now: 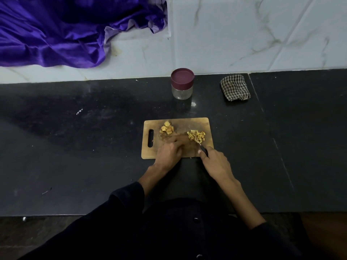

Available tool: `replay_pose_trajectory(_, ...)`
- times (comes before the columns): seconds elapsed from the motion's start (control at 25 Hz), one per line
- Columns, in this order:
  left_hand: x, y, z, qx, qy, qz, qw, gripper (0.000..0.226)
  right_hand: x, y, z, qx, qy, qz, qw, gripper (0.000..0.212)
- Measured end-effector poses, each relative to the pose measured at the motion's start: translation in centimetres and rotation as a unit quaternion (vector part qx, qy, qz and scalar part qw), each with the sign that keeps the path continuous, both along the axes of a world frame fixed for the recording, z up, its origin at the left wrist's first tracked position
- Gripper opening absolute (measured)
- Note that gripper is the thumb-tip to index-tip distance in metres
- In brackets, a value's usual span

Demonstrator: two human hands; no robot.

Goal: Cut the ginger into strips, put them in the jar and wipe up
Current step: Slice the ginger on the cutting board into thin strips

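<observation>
The right hand (216, 163) is gripping a small knife (203, 150), fingers clamped round its dark handle, the blade tip reaching into the cut ginger strips (196, 136) just beyond them. The left hand (169, 153) is resting on the cutting board (148, 153), fingers curled together; whether they are pinning a piece, I cannot tell. Uncut ginger slices (166, 128) are lying just past the left fingertips. To cut well, probably keep those fingertips tucked back and slice thinly. The jar (182, 83), lid on, and the checked cloth (235, 87) are waiting well beyond both hands on the table (75, 147).
</observation>
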State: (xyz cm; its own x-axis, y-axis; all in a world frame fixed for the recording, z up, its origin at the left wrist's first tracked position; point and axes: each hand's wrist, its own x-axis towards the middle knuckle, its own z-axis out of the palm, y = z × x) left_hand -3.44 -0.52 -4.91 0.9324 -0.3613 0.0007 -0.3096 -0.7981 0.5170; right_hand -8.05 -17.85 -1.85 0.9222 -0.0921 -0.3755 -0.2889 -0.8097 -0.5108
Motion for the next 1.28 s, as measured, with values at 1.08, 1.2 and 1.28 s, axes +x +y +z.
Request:
replay_pose_trajectory(1.08,5.0,4.4,1.7,-0.185,0.056,0.191,0.962,0.018,2.0,1.8,-2.0,0.083,-0.01,-0.022,0.996,0.026)
replay_pose_trajectory(1.2,3.7,2.9,0.9,-0.162,0.061,0.152,0.973,0.016,2.0,1.7,-2.0,0.083,-0.009,-0.018,0.996,0.024)
replay_pose_trajectory(1.28,3.5,2.3,0.2,-0.143,0.056,0.155,0.976,0.016,1.9,1.7,-2.1,0.085,-0.013,-0.016,0.996,0.022)
